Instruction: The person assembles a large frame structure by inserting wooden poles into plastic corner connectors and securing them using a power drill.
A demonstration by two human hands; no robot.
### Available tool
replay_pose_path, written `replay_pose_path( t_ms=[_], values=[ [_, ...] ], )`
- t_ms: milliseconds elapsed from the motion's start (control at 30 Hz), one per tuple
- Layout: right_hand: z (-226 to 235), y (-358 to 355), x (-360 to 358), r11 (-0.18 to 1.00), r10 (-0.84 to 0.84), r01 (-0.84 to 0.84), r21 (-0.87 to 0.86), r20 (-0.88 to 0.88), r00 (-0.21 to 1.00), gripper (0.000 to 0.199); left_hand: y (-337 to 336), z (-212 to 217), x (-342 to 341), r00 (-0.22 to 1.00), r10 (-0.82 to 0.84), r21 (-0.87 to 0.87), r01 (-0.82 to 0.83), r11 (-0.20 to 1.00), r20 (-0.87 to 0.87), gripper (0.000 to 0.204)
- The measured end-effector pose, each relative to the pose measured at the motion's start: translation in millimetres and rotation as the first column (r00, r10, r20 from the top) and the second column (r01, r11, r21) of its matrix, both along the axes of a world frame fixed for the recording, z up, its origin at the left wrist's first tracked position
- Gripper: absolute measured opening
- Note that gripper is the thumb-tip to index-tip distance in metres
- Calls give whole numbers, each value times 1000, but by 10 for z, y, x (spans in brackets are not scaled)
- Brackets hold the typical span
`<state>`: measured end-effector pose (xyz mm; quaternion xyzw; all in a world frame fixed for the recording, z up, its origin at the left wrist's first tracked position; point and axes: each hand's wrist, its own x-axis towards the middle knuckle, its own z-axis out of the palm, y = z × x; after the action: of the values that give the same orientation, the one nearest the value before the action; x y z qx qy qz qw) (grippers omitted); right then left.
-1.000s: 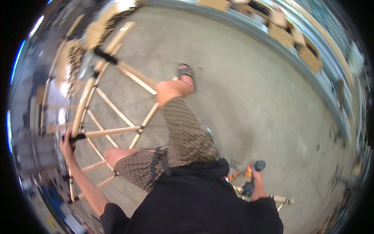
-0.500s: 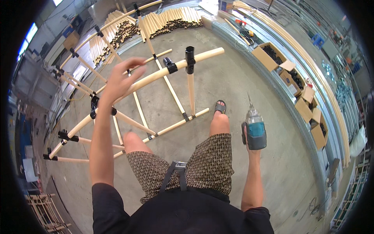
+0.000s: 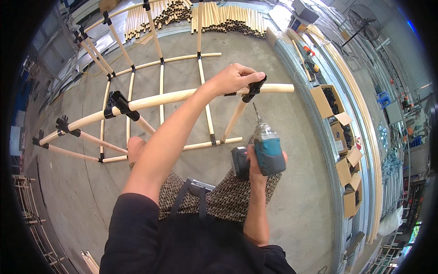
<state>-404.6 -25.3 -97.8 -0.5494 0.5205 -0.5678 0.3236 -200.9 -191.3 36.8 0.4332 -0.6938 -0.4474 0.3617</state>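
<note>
My left hand (image 3: 232, 78) reaches across to the right end of a cream-coloured rail (image 3: 171, 97) and pinches the top of a black pipe joint (image 3: 252, 92). That joint wraps the rail and a cream upright pipe (image 3: 234, 121) runs down from it. My right hand (image 3: 257, 168) is closed around a teal and black cordless drill (image 3: 269, 148), held just below the joint. The drill's long thin bit points up toward the joint, apart from it. More black joints (image 3: 122, 103) sit along the rail to the left.
The pipe frame spreads left and ahead, its lower pipes (image 3: 189, 146) near my legs. Bundles of cream pipes (image 3: 228, 20) lie at the back. Cardboard boxes (image 3: 349, 203) of black parts stand along the right beside long metal profiles (image 3: 303, 105). Another power tool (image 3: 312, 67) lies there.
My left hand has moved right along the rail and taken hold of the end joint. My right hand has brought the drill left and closer to that joint. The view has shifted.
</note>
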Motion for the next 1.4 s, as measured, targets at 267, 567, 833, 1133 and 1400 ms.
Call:
replay_pose_path(
  t_ms=[267,567,833,1133,1400],
  values=[
    [-101,-91,234,1000,-22,22,19,24,999,13,-58,-80,-41,996,44,20,-46,999,74,52],
    [-219,-166,104,998,30,-26,61,-55,998,34,63,-21,-2,988,69,38,-74,997,136,73],
    [-44,-109,140,1000,-4,2,-24,-82,997,22,26,-2,-4,991,59,118,-74,990,122,68],
    [153,-149,183,995,103,-99,-27,274,956,49,38,-9,-14,986,68,84,-81,993,152,68],
    [-182,-176,231,961,133,-254,111,619,774,24,53,-4,-55,986,90,59,-99,993,143,66]
  ],
)
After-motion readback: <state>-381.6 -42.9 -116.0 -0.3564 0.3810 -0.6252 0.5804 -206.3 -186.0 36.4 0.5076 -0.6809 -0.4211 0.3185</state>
